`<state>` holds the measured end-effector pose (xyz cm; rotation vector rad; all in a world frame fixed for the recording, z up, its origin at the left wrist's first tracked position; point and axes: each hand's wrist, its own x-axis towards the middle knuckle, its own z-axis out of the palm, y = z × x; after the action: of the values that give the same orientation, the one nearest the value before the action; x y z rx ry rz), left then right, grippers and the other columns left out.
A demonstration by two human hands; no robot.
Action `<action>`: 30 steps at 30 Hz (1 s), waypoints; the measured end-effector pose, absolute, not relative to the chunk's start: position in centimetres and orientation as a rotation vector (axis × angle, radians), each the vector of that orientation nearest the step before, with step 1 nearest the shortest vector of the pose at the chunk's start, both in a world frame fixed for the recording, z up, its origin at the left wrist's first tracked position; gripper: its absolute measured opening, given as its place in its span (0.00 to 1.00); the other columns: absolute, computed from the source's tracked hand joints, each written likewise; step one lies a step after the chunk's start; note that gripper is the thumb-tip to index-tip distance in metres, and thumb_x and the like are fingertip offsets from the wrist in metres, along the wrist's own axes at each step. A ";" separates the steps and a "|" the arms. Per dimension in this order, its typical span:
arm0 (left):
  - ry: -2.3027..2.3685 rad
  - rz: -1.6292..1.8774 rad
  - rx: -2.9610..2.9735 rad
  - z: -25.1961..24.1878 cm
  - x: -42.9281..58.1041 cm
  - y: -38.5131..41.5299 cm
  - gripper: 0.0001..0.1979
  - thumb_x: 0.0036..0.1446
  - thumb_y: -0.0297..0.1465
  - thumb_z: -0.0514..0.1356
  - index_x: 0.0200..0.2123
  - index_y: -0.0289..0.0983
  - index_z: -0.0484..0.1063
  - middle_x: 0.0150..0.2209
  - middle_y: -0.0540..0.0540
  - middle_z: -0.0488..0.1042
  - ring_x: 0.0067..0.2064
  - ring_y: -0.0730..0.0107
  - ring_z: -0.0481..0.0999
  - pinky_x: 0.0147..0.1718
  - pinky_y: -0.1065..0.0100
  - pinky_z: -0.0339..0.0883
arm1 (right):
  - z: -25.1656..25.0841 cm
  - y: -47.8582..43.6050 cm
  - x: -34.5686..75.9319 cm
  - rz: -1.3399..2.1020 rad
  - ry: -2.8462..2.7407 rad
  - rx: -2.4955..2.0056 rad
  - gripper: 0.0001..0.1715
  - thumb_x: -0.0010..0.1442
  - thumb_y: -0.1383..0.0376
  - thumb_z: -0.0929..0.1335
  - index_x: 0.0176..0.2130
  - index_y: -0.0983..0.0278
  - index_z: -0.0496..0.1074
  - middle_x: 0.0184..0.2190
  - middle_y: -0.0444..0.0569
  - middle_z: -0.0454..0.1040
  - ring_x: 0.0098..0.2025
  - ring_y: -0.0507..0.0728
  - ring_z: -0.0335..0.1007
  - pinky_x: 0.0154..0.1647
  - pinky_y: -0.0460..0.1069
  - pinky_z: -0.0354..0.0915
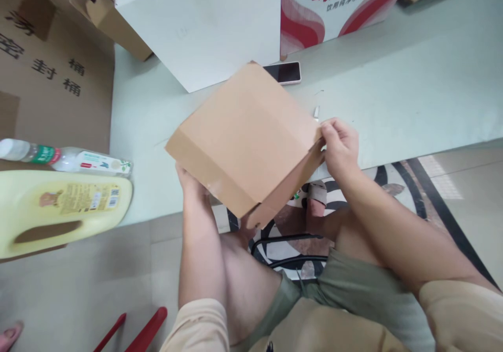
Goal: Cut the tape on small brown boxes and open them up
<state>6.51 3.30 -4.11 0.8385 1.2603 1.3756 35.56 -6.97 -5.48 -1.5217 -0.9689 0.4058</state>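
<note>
A plain brown cardboard box (247, 127) is held tilted above the near edge of the table, one broad panel facing up and its folded side walls showing. My right hand (341, 145) pinches the box's right corner between thumb and fingers. At the left side, my left hand (190, 182) grips the box from below; its fingers are mostly hidden behind the cardboard. Just beyond the box lies a dark-screened phone (285, 73), partly covered by it. A small light-coloured object (316, 112) lies on the table near my right hand.
The pale green table (424, 90) carries a white box (220, 22) and a red-and-white printed carton (338, 6) at the back. To the left are a large brown carton (51, 85), a clear bottle (94, 162) and a yellow jug (78, 200). Red legs (147, 331) stand below left.
</note>
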 end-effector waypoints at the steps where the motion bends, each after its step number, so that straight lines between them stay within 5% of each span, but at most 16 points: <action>1: 1.197 1.401 0.787 -3.8 6.6 3.2 0.13 0.42 0.39 0.69 0.25 0.37 0.72 0.23 0.53 0.74 0.28 0.72 0.74 0.29 0.69 0.69 | -5.4 -7.0 35.6 0.385 -1.031 -1.547 0.19 0.65 0.50 0.65 0.30 0.60 0.67 0.27 0.44 0.69 0.31 0.53 0.67 0.35 0.51 0.64; 5: 1.044 1.374 0.706 -3.5 6.4 3.3 0.17 0.49 0.46 0.66 0.32 0.38 0.74 0.28 0.49 0.79 0.35 0.64 0.79 0.36 0.63 0.74 | -5.3 -6.9 35.9 0.364 -1.028 -1.573 0.20 0.61 0.49 0.69 0.45 0.60 0.72 0.44 0.50 0.76 0.46 0.57 0.73 0.45 0.53 0.69; 10: 1.011 1.356 0.659 -3.8 6.3 3.6 0.22 0.63 0.52 0.55 0.34 0.40 0.74 0.28 0.49 0.79 0.39 0.62 0.79 0.39 0.62 0.74 | -5.4 -7.3 36.0 0.898 -0.980 -1.475 0.37 0.57 0.33 0.65 0.48 0.59 0.71 0.33 0.49 0.74 0.35 0.57 0.72 0.31 0.51 0.68; 14: 0.948 1.385 0.671 -3.3 7.1 3.2 0.25 0.63 0.57 0.52 0.40 0.43 0.75 0.38 0.46 0.81 0.51 0.55 0.79 0.46 0.57 0.75 | -4.7 -8.0 35.9 0.945 -0.992 -1.403 0.40 0.54 0.31 0.67 0.48 0.59 0.72 0.34 0.51 0.76 0.38 0.60 0.74 0.33 0.52 0.70; 17: 0.945 1.408 0.700 -3.4 8.0 3.2 0.23 0.58 0.54 0.60 0.43 0.42 0.76 0.46 0.43 0.81 0.57 0.54 0.77 0.51 0.58 0.75 | -3.7 -8.7 36.3 0.909 -0.902 -1.417 0.39 0.52 0.32 0.69 0.45 0.59 0.73 0.34 0.50 0.77 0.37 0.60 0.75 0.32 0.52 0.70; 21: 0.995 1.402 0.641 -4.2 9.5 3.2 0.16 0.56 0.43 0.64 0.44 0.39 0.76 0.47 0.42 0.81 0.52 0.58 0.80 0.50 0.61 0.76 | -2.5 -10.2 36.9 1.114 -0.936 -1.390 0.34 0.48 0.34 0.72 0.29 0.61 0.72 0.23 0.47 0.73 0.24 0.54 0.67 0.25 0.50 0.65; 26: 0.852 1.285 0.611 -4.0 11.1 2.7 0.21 0.58 0.50 0.60 0.43 0.40 0.76 0.46 0.40 0.81 0.48 0.58 0.81 0.43 0.62 0.77 | -0.7 -12.2 37.4 1.143 -0.796 -1.415 0.26 0.45 0.45 0.76 0.23 0.62 0.68 0.19 0.44 0.66 0.20 0.50 0.58 0.20 0.48 0.55; 30: 0.872 1.212 0.468 -3.3 11.1 2.6 0.21 0.61 0.51 0.55 0.37 0.39 0.75 0.35 0.43 0.80 0.33 0.67 0.80 0.27 0.71 0.71 | 2.0 -14.6 39.8 0.917 -0.460 -1.446 0.17 0.42 0.58 0.76 0.23 0.61 0.65 0.19 0.41 0.58 0.19 0.47 0.47 0.19 0.48 0.42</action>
<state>11.09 2.59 -3.32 0.4677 0.8717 1.2118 39.83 -14.62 2.00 -1.4457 -0.4602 0.9174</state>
